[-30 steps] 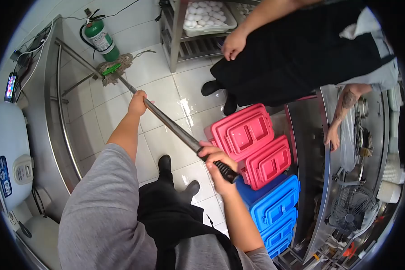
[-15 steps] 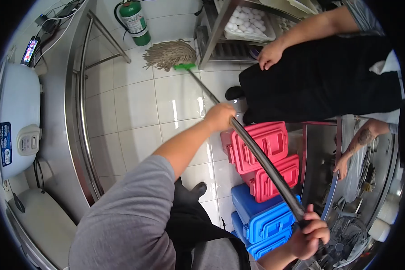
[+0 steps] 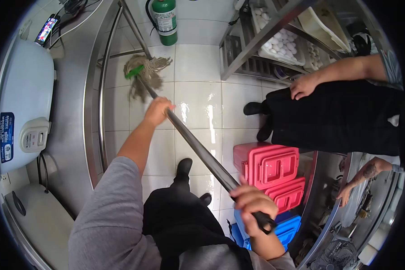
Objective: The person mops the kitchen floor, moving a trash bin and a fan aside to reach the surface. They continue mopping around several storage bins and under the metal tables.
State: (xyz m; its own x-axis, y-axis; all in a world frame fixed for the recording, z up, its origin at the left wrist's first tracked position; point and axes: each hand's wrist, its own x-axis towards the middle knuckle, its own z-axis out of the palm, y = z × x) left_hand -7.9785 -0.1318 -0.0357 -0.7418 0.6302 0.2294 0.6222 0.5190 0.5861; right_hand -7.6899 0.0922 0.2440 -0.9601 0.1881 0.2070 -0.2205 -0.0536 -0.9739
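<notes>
Over the tiled floor [image 3: 197, 101], mopping seems in hand; left hand [image 3: 158, 111] and right hand [image 3: 255, 204] clasp the mop [image 3: 198, 146]; the next stroke likely needs both grips.

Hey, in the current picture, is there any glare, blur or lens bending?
Head view: bright glare streaks the floor; head view: the right hand looks slightly blurred on the mop handle; head view: wide-lens distortion bows the metal rail, and the corners go black.
</notes>
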